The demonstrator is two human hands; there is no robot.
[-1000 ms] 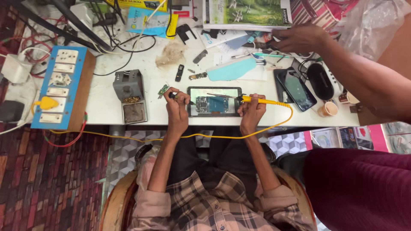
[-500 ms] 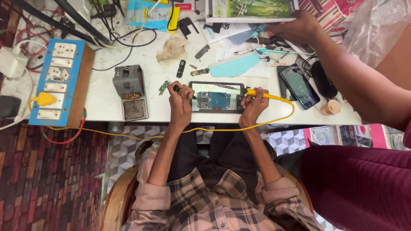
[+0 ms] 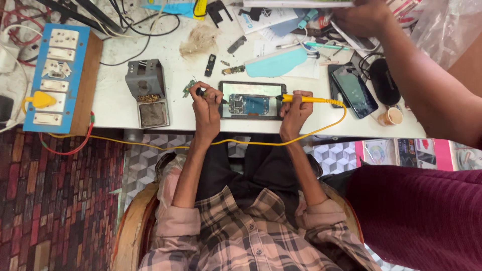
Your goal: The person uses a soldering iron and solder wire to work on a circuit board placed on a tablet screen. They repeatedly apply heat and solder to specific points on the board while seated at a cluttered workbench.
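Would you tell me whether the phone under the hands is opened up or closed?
Opened up: the phone lies flat with a blue circuit board exposed inside its dark frame, the right hand holding a yellow soldering iron at it.

The soldering iron tip over the opened phone is too small to make out, as is what the left hand pinches at the phone's left edge. The right hand covers the phone's right end. Beyond the phone, a second person's hand is cut by the top edge. Left of the phone, the socket board hides the yellow cord's end.
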